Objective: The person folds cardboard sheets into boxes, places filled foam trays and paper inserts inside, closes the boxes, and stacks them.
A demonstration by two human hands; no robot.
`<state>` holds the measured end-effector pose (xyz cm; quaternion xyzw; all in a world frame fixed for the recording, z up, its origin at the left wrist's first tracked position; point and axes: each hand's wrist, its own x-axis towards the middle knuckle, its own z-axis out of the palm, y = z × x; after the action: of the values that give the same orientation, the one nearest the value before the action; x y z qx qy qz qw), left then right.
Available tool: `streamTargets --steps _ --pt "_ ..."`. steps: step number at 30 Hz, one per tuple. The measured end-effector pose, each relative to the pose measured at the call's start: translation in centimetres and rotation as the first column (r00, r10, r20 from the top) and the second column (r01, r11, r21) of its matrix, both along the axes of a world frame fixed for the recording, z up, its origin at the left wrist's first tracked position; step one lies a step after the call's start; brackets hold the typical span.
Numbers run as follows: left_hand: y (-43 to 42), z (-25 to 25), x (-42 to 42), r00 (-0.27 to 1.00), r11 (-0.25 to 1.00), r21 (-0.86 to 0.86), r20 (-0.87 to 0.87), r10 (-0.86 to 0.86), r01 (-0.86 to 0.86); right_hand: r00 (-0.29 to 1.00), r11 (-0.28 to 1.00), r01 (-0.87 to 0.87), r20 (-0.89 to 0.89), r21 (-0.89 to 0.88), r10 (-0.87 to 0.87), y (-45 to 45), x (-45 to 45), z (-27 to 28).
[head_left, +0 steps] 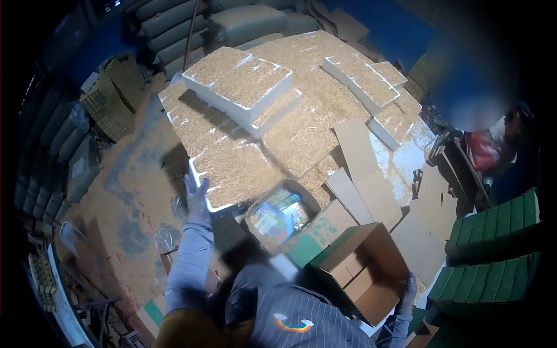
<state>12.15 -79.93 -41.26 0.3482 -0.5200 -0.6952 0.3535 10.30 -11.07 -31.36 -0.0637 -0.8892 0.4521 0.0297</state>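
Note:
My left hand (197, 196), in a pale glove, is at the left side of a white foam tray (229, 174) heaped with wood shavings. Its fingers are apart and touch the tray's side. At the lower right, my right hand (409, 290) is against the outer right side of an open, empty-looking cardboard box (371, 272); that hand's fingers are mostly hidden by the box and dim light. Between the two stands a container (282, 213) with colourful packets in it, just right of the foam tray.
More shavings-filled foam trays (238, 81) are stacked behind, others (365, 84) at the back right. Cardboard flaps (371, 185) lie at centre right. Green boxes (493, 232) stand at the right edge. Full sacks (246, 24) line the back; egg-tray-like stacks (110, 101) stand left.

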Motion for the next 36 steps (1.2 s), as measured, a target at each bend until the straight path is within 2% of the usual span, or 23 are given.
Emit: streamTargets --steps 2,4,8,9,10,11,12,14,15,16,18,19,20,21,22,24,26,28,30,31,34,35,36 --pt "-1.0 5.5 4.1 0.972 0.97 0.116 -0.13 -0.197 0.212 0.999 0.995 0.019 0.049 -0.101 -0.014 -0.2 -0.1 0.3" --pt "-0.9 10.1 6.6 0.938 0.918 0.248 -0.237 -0.252 0.309 0.994 0.971 0.062 0.101 -0.229 -0.04 1.3 0.5 -1.0" --pt "-1.9 9.2 5.5 0.911 0.801 0.464 -0.34 -0.234 0.379 0.998 0.98 -0.001 0.066 -0.197 0.014 -1.0 0.1 1.2" --pt "-1.2 8.2 3.4 0.907 0.896 0.249 -0.309 -0.287 0.368 0.998 0.989 -0.03 0.042 -0.144 0.036 -1.0 -0.2 1.1" --pt "-0.1 7.4 1.9 0.843 0.821 0.322 -0.436 -0.314 0.472 0.999 0.995 -0.048 0.019 -0.086 0.05 -0.4 -0.1 0.7" --pt "1.8 7.9 -0.5 0.836 0.813 0.292 -0.404 -0.373 0.504 0.999 0.998 -0.046 0.004 -0.044 0.047 1.6 -0.2 -1.2" --pt "4.3 8.8 -3.2 0.821 0.8 0.262 -0.372 -0.433 0.54 1.0 0.996 -0.007 0.021 -0.094 0.009 2.3 -0.4 -2.2" --pt "11.9 14.4 -6.7 0.689 0.68 0.161 -0.328 -0.647 0.715 0.99 0.992 -0.115 -0.078 0.049 0.119 2.8 -1.0 -2.4" --pt "15.5 16.9 -7.8 0.603 0.562 0.229 -0.403 -0.688 0.795 0.971 0.959 -0.171 -0.127 0.224 0.203 2.3 -1.6 -1.6" --pt "19.2 18.6 -8.6 0.514 0.427 0.286 -0.478 -0.713 0.858 0.969 0.956 -0.212 -0.082 0.203 0.232 1.7 -2.2 -0.6" --pt "25.8 18.9 -10.2 0.342 0.231 0.276 -0.479 -0.808 0.933 0.951 0.914 -0.272 -0.062 0.3 0.303 3.2 -3.9 -1.7" --pt "29.4 18.7 -10.5 0.315 0.168 0.307 -0.531 -0.787 0.937 0.921 0.928 -0.254 -0.224 0.272 0.318 5.2 -5.5 -6.1" --pt "32.7 17.8 -10.5 0.294 0.108 0.336 -0.576 -0.763 0.936 0.948 0.929 -0.269 -0.102 0.255 0.302 5.4 -5.5 -4.8" --pt "35.1 15.7 -10.8 0.272 0.096 0.346 -0.508 -0.817 0.933 0.959 0.938 -0.271 -0.019 0.214 0.282 5.5 -5.4 -4.0" --pt "37.2 14.0 -10.5 0.167 0.03 0.276 -0.489 -0.856 0.961 0.965 0.951 -0.262 0.053 0.164 0.257 5.7 -5.3 -3.3" --pt "38.9 13.6 -9.2 0.122 -0.033 0.319 -0.455 -0.882 0.947 0.968 0.974 -0.22 0.134 0.055 0.211 5.6 -5.1 -3.0" --pt "37.4 14.0 -7.9 0.062 -0.01 0.255 -0.272 -0.96 0.967 0.971 0.985 -0.165 0.167 -0.045 0.17 5.4 -4.7 -3.2" --pt "34.9 14.2 -7.1 0.037 -0.026 0.29 -0.209 -0.977 0.957 0.974 0.983 -0.121 0.175 -0.141 0.145 4.8 -4.0 -3.2" --pt "32.8 18.2 -5.4 0.099 -0.012 0.447 -0.224 -0.97 0.895 0.972 0.966 -0.09 0.188 -0.244 0.138 3.7 -3.1 -2.5" --pt "32.0 18.5 -5.4 0.054 -0.007 0.422 -0.134 -0.99 0.907 0.97 0.948 -0.075 0.198 -0.308 0.141 3.1 -2.5 -1.8" --pt "32.1 15.2 -4.6 0.078 0.076 0.259 0.002 -0.997 0.963 0.92 0.871 -0.016 0.334 -0.49 0.205 0.9 -1.8 3.0" --pt "32.7 13.3 -4.7 0.045 0.076 0.161 0.188 -0.981 0.984 0.875 0.851 -0.126 0.347 -0.509 0.337 2.5 -2.4 2.6" --pt "33.2 11.9 -4.8 -0.009 0.018 0.05 0.5 -0.866 0.999 0.812 0.816 -0.235 0.355 -0.528 0.464 3.3 -3.6 3.5"
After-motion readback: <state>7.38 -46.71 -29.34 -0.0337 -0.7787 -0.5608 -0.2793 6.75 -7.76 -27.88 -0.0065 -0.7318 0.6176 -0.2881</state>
